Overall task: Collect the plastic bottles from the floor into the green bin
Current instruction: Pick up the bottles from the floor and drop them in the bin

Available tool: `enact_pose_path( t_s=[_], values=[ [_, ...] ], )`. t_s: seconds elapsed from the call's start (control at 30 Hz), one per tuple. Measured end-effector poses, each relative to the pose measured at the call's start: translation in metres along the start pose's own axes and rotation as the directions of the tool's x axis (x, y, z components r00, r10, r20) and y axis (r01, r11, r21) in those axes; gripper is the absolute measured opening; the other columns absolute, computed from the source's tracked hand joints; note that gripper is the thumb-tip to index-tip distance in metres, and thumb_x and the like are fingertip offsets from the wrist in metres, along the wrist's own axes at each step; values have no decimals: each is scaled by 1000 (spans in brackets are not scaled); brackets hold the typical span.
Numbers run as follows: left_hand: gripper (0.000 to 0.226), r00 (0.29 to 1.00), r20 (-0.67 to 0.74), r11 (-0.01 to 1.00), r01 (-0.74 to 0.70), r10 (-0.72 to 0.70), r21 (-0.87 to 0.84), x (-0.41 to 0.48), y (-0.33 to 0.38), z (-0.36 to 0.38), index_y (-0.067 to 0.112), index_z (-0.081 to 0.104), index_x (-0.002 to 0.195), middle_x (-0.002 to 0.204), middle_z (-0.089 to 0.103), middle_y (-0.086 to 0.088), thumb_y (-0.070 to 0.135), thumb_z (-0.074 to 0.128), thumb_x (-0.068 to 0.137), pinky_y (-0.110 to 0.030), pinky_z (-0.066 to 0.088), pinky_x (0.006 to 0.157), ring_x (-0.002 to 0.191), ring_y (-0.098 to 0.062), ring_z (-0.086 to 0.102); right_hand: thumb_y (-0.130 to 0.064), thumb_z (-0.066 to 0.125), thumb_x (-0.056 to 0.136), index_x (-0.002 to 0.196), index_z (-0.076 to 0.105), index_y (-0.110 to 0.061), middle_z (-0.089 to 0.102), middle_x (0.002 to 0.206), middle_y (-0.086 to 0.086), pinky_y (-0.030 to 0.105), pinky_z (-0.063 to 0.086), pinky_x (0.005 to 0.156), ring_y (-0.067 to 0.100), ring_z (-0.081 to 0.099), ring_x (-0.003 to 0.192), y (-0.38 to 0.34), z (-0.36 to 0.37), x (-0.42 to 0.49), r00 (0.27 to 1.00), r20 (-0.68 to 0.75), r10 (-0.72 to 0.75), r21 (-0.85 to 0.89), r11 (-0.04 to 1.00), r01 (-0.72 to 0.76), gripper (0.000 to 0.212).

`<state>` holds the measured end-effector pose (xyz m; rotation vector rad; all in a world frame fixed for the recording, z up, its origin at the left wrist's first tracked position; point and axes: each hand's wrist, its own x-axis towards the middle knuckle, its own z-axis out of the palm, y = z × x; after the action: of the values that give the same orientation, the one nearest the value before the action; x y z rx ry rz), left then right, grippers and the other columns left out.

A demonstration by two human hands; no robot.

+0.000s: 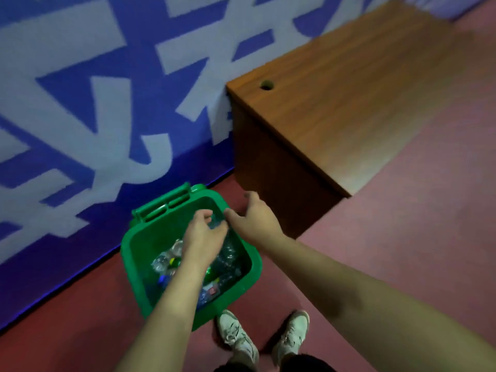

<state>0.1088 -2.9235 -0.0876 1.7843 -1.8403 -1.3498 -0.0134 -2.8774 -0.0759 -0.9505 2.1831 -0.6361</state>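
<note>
The person stands over the green bin (150, 245), which sits open on the reddish floor (402, 210) close to a blue wall with large pale lettering (80, 103), its hinged lid folded back toward that wall. Both bare forearms reach forward and down over the bin's mouth. The left hand (202, 236) hangs palm-down above the opening with its fingers curled; something clear shows just past the fingertips, but the blur leaves it uncertain whether the hand grips it or merely hovers over it. The right hand (253, 220) is out over the bin's far right rim, fingers spread and loosely bent, holding nothing — its thumb points toward the left hand, and the two hands lie just beside each other. Inside the bin lies a heap of plastic bottles (166, 261), clear and crumpled, with caps in green, yellow, blue and red showing among them; they fill the lower part of the container. Just to the right of the bin stands a brown wooden desk (349, 89) with a round cable hole near its back corner, its side panel close to the right hand. Below the bin — at the bottom edge of the view — the person's two pale sneakers (236, 334) rest on the floor, toes toward the bin.
</note>
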Motion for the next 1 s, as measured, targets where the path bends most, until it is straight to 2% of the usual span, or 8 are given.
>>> enact_pose_path(
  t_s=[0.1,0.2,0.4,0.53,0.73,1.0],
  values=[
    [42,981,127,981,-159,145,112,-28,47,48,16,57,120,118,61,-3,29,69,81,-38,48,95,107,-22,59,-53,60,88,145,39,-16,55,138,11,37,47,98,28,56,123,48,-53,-31,985,-144,98,87,993,-86,71],
    [41,926,257,937,-318,276,141,-75,86,113,13,60,117,113,63,-5,27,71,80,-36,47,93,106,-23,60,-51,60,89,145,39,-16,54,140,9,36,45,99,27,53,127,114,-108,-75,938,-260,230,195,964,-182,70],
    [42,730,541,821,-558,417,120,-213,136,259,13,58,118,115,62,-3,32,70,83,-30,45,89,108,-20,59,-50,59,89,145,37,-16,53,140,11,40,46,100,28,52,128,268,-204,-204,780,-429,455,373,876,-306,70],
    [38,594,666,767,-640,451,51,-321,146,361,9,59,114,113,64,-8,25,72,82,-32,46,93,107,-22,60,-46,59,91,145,38,-13,53,141,13,38,45,100,28,52,129,370,-245,-303,653,-491,577,459,808,-368,67],
    [37,437,804,718,-695,402,19,-457,151,483,9,58,114,115,63,-9,25,71,83,-30,45,90,105,-23,61,-47,58,92,145,37,-14,53,139,13,38,46,98,30,54,125,492,-293,-426,512,-469,720,552,691,-466,66],
    [32,210,906,564,-825,368,-38,-569,191,650,10,59,116,113,64,-9,20,63,85,-30,45,89,102,-22,60,-46,60,91,144,37,-15,55,137,14,40,46,98,31,55,123,642,-369,-506,315,-438,842,671,539,-509,66]
  ],
)
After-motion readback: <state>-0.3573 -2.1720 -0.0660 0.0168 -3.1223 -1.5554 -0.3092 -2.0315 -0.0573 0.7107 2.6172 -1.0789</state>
